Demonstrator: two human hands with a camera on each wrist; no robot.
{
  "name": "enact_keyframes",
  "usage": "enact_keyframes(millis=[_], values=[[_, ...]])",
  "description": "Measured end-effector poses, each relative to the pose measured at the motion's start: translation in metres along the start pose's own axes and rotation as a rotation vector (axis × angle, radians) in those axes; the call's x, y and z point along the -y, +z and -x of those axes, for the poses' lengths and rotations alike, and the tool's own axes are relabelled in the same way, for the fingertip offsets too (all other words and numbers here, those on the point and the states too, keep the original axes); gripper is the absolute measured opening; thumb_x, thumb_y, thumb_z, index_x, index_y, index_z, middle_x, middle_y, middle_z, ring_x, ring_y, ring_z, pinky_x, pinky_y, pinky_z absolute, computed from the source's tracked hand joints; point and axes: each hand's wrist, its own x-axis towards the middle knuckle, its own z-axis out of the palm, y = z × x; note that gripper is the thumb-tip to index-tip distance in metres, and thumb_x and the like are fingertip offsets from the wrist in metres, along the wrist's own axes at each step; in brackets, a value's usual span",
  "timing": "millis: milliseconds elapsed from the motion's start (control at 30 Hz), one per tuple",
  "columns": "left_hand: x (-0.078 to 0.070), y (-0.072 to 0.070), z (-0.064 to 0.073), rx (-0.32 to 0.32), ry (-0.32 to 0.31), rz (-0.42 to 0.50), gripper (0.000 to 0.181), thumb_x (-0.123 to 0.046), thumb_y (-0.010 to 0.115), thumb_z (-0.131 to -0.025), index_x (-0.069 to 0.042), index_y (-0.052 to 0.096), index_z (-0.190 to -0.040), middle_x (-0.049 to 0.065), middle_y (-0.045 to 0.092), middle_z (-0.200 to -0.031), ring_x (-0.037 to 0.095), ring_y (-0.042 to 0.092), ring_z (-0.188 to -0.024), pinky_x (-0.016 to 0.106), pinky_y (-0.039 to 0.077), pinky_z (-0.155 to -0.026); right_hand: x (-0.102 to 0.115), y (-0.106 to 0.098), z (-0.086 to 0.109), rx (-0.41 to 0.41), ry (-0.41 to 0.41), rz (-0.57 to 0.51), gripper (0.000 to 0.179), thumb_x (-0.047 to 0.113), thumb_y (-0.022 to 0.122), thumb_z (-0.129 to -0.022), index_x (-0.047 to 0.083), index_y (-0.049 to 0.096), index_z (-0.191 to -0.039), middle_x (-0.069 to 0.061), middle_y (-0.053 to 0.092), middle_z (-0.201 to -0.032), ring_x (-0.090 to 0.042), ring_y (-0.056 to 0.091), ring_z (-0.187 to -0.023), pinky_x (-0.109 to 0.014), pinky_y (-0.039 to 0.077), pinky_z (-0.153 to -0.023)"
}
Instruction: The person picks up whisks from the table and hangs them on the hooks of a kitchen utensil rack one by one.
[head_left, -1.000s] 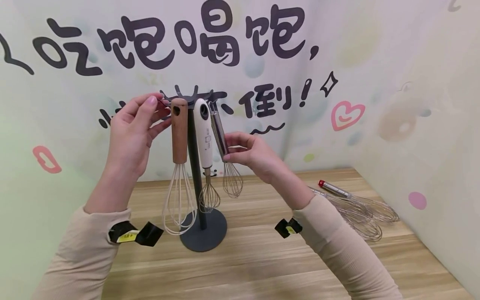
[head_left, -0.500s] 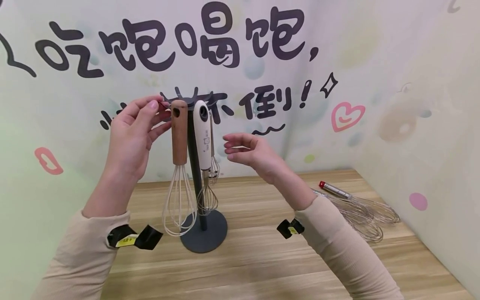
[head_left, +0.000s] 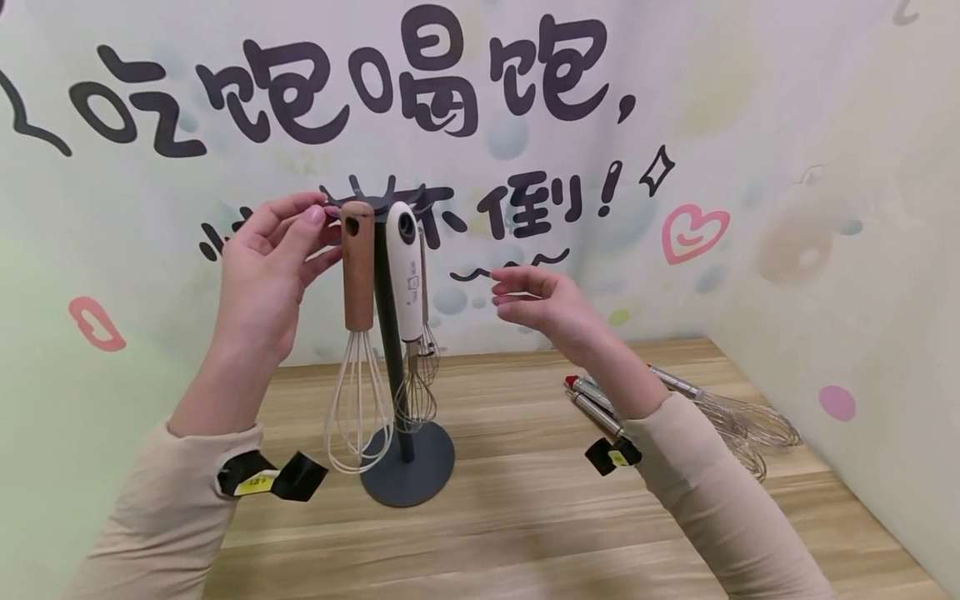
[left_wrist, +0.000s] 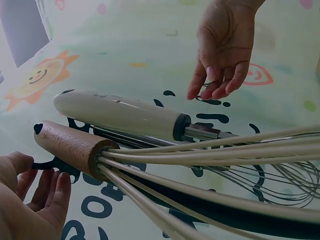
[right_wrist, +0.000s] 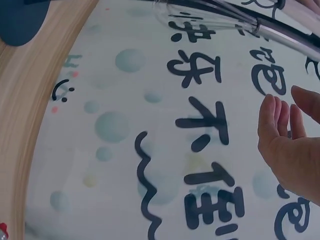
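In the head view my left hand [head_left: 266, 262] pinches the end of a dark hook on the black utensil stand [head_left: 429, 471], its fingertips beside a wooden-handled whisk [head_left: 358, 275]. The left wrist view shows thumb and fingers around that hook [left_wrist: 50, 164]. A white-handled whisk [head_left: 407, 287] hangs just right of the wooden one. Partly hidden behind it hangs a slim metal-handled whisk [head_left: 425, 287]. To the right of the stand, my right hand [head_left: 551, 308] hovers in the air with relaxed fingers and holds nothing.
Several metal whisks lie on the wooden table [head_left: 510, 533] at the right, one silver handle [head_left: 675, 381] farther back and a red-tipped one [head_left: 588, 390] nearer, partly covered by my right forearm. A lettered backdrop [head_left: 600, 83] rises behind the table.
My right hand let go of the metal-handled whisk, which swung left and now hangs behind the white one. That hand then moved right. My left hand stays at the hook.
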Motion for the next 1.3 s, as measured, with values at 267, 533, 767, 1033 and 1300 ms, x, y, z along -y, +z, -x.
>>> enact_keyframes(millis=[267,533,767,1033,1300], values=[[0.001,0.004,-0.001,-0.068,0.03,-0.027,0.029,-0.013,0.074,-0.081,-0.003,0.066,-0.107,0.001,0.071,-0.09,0.012,0.069,-0.08,0.02,0.059,-0.074,-0.015,-0.023,0.004,-0.021,0.042,-0.031,0.035,-0.007,0.057,-0.088,0.011,0.058,-0.117,0.01,0.061,-0.095,-0.003,0.06,-0.094,-0.015,0.053,-0.083],[0.001,0.005,-0.004,-0.155,0.067,-0.015,0.025,-0.011,0.077,-0.077,-0.003,0.071,-0.099,0.003,0.072,-0.083,0.012,0.07,-0.072,0.019,0.058,-0.071,-0.027,-0.041,0.006,-0.028,0.074,-0.041,0.039,-0.005,0.054,-0.09,0.002,0.05,-0.128,0.007,0.059,-0.097,-0.004,0.061,-0.095,-0.014,0.052,-0.086],[0.0,0.005,-0.005,-0.18,0.066,-0.021,0.021,-0.01,0.079,-0.076,-0.004,0.073,-0.094,0.002,0.073,-0.08,0.011,0.07,-0.071,0.018,0.058,-0.07,-0.045,-0.057,0.01,-0.057,0.13,0.024,0.048,-0.001,0.054,-0.093,-0.006,0.039,-0.138,0.005,0.057,-0.102,-0.003,0.06,-0.094,-0.013,0.052,-0.087],[-0.001,0.002,-0.005,-0.173,0.069,-0.017,0.021,-0.009,0.079,-0.075,-0.003,0.073,-0.094,0.002,0.073,-0.08,0.01,0.071,-0.072,0.018,0.058,-0.071,-0.082,-0.08,0.014,-0.088,0.195,0.034,0.052,0.001,0.053,-0.094,-0.008,0.033,-0.142,0.006,0.053,-0.104,0.0,0.06,-0.091,-0.012,0.052,-0.086],[-0.001,0.001,-0.007,-0.16,0.057,-0.015,0.017,-0.009,0.079,-0.075,-0.004,0.074,-0.091,0.002,0.073,-0.079,0.01,0.071,-0.073,0.018,0.058,-0.071,-0.116,-0.1,0.022,-0.13,0.251,0.062,0.05,0.003,0.053,-0.095,-0.007,0.034,-0.141,0.009,0.054,-0.102,0.0,0.058,-0.09,-0.012,0.052,-0.085]])
